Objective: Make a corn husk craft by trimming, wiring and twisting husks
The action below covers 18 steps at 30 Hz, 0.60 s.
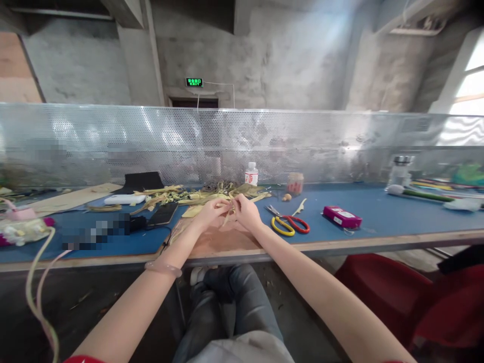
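Observation:
My left hand (213, 212) and my right hand (246, 212) meet over a brown board (242, 243) at the table's front edge. Fingers of both are pinched together on a thin, pale dried-leaf strip (226, 220), whose end hangs down between them. My fingers hide most of the strip. Just behind lies a heap of yellowish dried leaf strips (174, 194). Scissors (290, 225) with one yellow and one red handle rest to the right of my right hand, blades pointing away, untouched.
On the blue table (370, 201) stand a white-labelled bottle (251, 175), a jar (295, 183) and a glass flask (399, 173). A purple box (342, 217) lies to the right. Cables (34, 282) hang at left. A perforated metal screen (317, 146) closes the back.

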Each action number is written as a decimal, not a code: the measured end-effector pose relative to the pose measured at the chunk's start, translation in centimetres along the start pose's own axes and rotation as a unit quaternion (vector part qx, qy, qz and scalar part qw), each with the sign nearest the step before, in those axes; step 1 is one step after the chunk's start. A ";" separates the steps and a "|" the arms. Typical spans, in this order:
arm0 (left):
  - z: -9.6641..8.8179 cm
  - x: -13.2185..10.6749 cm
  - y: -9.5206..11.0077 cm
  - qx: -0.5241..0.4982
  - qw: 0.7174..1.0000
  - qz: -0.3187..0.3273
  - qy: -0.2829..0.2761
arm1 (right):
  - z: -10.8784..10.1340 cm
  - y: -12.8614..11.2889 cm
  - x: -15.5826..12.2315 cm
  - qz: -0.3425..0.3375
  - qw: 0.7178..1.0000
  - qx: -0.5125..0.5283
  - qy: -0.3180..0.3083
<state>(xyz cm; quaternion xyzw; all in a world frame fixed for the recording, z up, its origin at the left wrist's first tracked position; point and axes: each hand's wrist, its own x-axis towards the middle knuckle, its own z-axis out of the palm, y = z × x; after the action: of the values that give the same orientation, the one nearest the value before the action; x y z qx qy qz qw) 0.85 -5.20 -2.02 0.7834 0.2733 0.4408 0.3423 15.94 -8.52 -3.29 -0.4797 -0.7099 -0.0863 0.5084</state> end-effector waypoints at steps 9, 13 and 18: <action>0.1 0.6 0.3 0.048 0.998 -0.002 0.035 | 0.6 0.1 0.3 0.026 0.999 -0.038 0.008; -1.6 2.1 0.9 0.053 0.984 -0.026 0.170 | -0.7 1.2 2.3 0.054 0.991 0.013 0.121; -6.6 1.4 2.2 0.213 0.966 0.027 0.147 | -6.1 4.8 5.3 0.065 0.982 -0.168 -0.054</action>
<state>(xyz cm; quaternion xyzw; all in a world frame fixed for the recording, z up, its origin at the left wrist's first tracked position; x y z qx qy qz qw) -3.99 -3.57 2.84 0.7719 0.3872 0.4917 0.1121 23.43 -6.57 2.07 -0.6073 -0.6792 -0.1451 0.3857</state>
